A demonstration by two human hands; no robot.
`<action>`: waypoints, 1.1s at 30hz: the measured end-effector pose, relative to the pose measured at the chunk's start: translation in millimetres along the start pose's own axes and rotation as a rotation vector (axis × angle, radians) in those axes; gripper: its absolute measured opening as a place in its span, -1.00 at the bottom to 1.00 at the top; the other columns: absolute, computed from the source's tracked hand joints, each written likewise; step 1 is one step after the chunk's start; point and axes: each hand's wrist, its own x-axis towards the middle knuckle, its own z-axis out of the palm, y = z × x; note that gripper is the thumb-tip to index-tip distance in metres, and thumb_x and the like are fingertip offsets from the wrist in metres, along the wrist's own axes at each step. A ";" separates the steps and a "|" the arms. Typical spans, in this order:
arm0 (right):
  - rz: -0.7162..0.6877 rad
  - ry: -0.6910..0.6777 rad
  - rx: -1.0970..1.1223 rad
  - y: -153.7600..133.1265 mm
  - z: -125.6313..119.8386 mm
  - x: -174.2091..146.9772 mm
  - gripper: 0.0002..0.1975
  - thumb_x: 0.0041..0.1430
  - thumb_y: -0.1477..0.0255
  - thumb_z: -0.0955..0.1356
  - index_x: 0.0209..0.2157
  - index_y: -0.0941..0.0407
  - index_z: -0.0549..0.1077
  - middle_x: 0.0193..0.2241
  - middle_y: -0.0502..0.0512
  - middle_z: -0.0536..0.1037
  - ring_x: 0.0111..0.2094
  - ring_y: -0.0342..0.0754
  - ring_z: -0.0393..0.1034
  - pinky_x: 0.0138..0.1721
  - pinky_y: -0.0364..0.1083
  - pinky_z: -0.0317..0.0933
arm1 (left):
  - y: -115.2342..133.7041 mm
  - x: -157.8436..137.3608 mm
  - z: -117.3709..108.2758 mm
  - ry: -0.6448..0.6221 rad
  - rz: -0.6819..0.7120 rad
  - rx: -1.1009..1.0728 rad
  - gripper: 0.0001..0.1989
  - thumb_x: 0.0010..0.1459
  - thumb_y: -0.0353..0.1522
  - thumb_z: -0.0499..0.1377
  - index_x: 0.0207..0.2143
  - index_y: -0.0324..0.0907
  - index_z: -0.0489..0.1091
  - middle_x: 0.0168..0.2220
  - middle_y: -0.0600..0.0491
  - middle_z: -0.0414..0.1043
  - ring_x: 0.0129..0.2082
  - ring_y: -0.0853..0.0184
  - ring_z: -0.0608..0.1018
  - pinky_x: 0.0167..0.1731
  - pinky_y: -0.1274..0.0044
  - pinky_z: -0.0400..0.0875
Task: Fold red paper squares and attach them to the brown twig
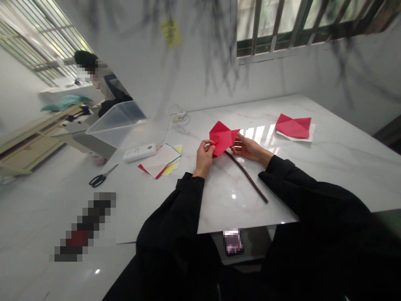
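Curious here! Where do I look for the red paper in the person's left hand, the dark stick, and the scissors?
Red paper [223, 140], head view: middle of its folded surface.
Dark stick [247, 176], head view: about halfway along it.
Scissors [104, 176], head view: where blades meet handles.

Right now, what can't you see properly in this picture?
In the head view:
Far side of the red paper in the left hand: turned away from the camera.
Upper end of the brown stick: seemingly behind that paper.
Writing on the yellow note: too small, blurred.
Top of the barred window behind the table: cut off by the upper edge.
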 end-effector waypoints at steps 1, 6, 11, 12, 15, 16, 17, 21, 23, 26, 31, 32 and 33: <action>-0.010 0.020 -0.024 1.8 1.8 0.2 -0.55 0.08 0.02 0.52 -0.26 0.11 0.49 -0.32 0.10 0.53 -0.35 -0.10 0.42 -0.30 -0.09 0.40 | -0.4 0.3 0.1 -0.012 0.000 0.000 -0.82 0.06 -0.45 0.30 -0.26 -0.12 0.41 -0.42 0.11 0.47 -0.51 0.42 0.47 -0.50 0.64 0.33; -0.167 0.276 -0.124 12.7 11.9 -1.0 -0.58 -0.01 0.15 0.57 -0.30 0.08 0.40 -0.38 -0.03 0.48 -0.40 -0.16 0.41 -0.40 -0.17 0.35 | -0.6 -0.8 -0.7 -0.039 0.028 0.054 -0.82 -0.01 -0.50 0.33 -0.32 -0.17 0.48 -0.29 0.03 0.53 -0.36 0.38 0.51 -0.43 0.65 0.35; -0.115 0.208 -0.056 12.8 9.8 -6.0 -0.61 0.05 0.16 0.55 -0.26 0.09 0.43 -0.39 0.00 0.51 -0.41 -0.16 0.43 -0.37 -0.14 0.37 | 3.0 -2.8 -1.3 -0.012 -0.021 0.000 -0.84 -0.03 -0.44 0.39 -0.36 -0.18 0.50 -0.33 0.04 0.53 -0.31 0.34 0.52 -0.39 0.63 0.37; -0.113 0.197 -0.049 12.0 8.6 -6.7 -0.62 0.06 0.15 0.55 -0.28 0.09 0.43 -0.40 0.01 0.50 -0.41 -0.16 0.42 -0.37 -0.14 0.36 | 3.4 -3.0 -0.9 -0.009 -0.022 -0.007 -0.84 -0.02 -0.42 0.40 -0.37 -0.18 0.49 -0.35 0.05 0.52 -0.32 0.34 0.52 -0.39 0.63 0.37; -0.096 0.166 -0.056 10.4 6.1 -7.8 -0.63 0.10 0.11 0.52 -0.32 0.10 0.45 -0.43 0.02 0.49 -0.42 -0.16 0.40 -0.39 -0.13 0.34 | 3.9 -3.8 0.8 -0.022 0.008 -0.002 -0.85 0.01 -0.38 0.41 -0.42 -0.18 0.49 -0.40 0.07 0.50 -0.33 0.37 0.51 -0.37 0.63 0.38; -0.093 0.155 -0.070 10.2 6.0 -8.0 -0.63 0.10 0.11 0.53 -0.33 0.10 0.45 -0.44 0.01 0.48 -0.43 -0.16 0.38 -0.39 -0.14 0.33 | 4.0 -4.2 1.2 -0.034 0.012 -0.005 -0.86 0.01 -0.39 0.41 -0.40 -0.18 0.50 -0.40 0.07 0.51 -0.33 0.37 0.52 -0.36 0.62 0.39; -0.093 0.146 -0.088 10.2 6.1 -8.3 -0.63 0.09 0.12 0.53 -0.34 0.10 0.45 -0.45 -0.01 0.46 -0.44 -0.18 0.36 -0.40 -0.14 0.31 | 4.1 -4.5 1.4 -0.049 0.007 -0.014 -0.84 0.00 -0.41 0.42 -0.35 -0.17 0.52 -0.39 0.07 0.52 -0.34 0.37 0.53 -0.36 0.62 0.40; -0.114 0.098 -0.162 10.4 7.5 -9.8 -0.63 0.03 0.16 0.56 -0.41 0.12 0.44 -0.50 -0.05 0.42 -0.49 -0.22 0.26 -0.44 -0.17 0.23 | 4.8 -4.5 -0.3 -0.084 -0.035 -0.092 -0.41 -0.05 -0.44 0.45 0.07 -0.09 0.46 -0.40 0.09 0.54 -0.41 0.36 0.57 -0.37 0.58 0.45; -0.115 0.060 -0.198 10.0 8.1 -10.8 -0.63 0.01 0.16 0.56 -0.42 0.14 0.46 -0.50 -0.05 0.43 -0.50 -0.22 0.24 -0.45 -0.18 0.20 | 4.5 -3.5 -2.1 -0.055 -0.040 -0.132 -0.30 -0.05 -0.40 0.47 0.17 -0.08 0.37 -0.40 0.09 0.56 -0.41 0.34 0.59 -0.35 0.56 0.48; -0.111 0.011 -0.274 9.3 8.3 -12.2 -0.64 0.02 0.14 0.55 -0.39 0.14 0.51 -0.50 -0.03 0.45 -0.51 -0.20 0.24 -0.47 -0.17 0.18 | 3.2 -2.1 -4.1 -0.050 -0.064 -0.153 -0.40 -0.07 -0.34 0.49 0.05 -0.13 0.42 -0.33 0.03 0.60 -0.35 0.29 0.63 -0.30 0.52 0.52; -0.138 -0.006 -0.372 8.6 8.7 -14.8 -0.61 0.14 0.09 0.49 -0.30 0.17 0.57 -0.47 0.03 0.51 -0.52 -0.19 0.25 -0.49 -0.16 0.15 | 2.0 -2.6 -3.5 -0.127 -0.069 -0.119 -0.61 -0.10 -0.32 0.51 -0.21 -0.23 0.51 -0.24 -0.05 0.63 -0.25 0.24 0.64 -0.25 0.50 0.53; -0.140 -0.007 -0.387 8.5 8.9 -15.2 -0.61 0.14 0.09 0.48 -0.31 0.17 0.58 -0.47 0.03 0.51 -0.52 -0.19 0.25 -0.49 -0.16 0.14 | 2.1 -2.9 -3.0 -0.142 -0.064 -0.112 -0.61 -0.11 -0.32 0.51 -0.22 -0.23 0.52 -0.24 -0.06 0.63 -0.24 0.23 0.64 -0.23 0.49 0.53; -0.140 -0.010 -0.398 8.6 9.1 -15.5 -0.61 0.14 0.09 0.48 -0.32 0.18 0.58 -0.47 0.04 0.52 -0.52 -0.18 0.26 -0.49 -0.16 0.15 | 2.2 -3.3 -2.6 -0.159 -0.060 -0.104 -0.59 -0.11 -0.32 0.51 -0.21 -0.24 0.53 -0.23 -0.06 0.63 -0.23 0.22 0.64 -0.22 0.48 0.53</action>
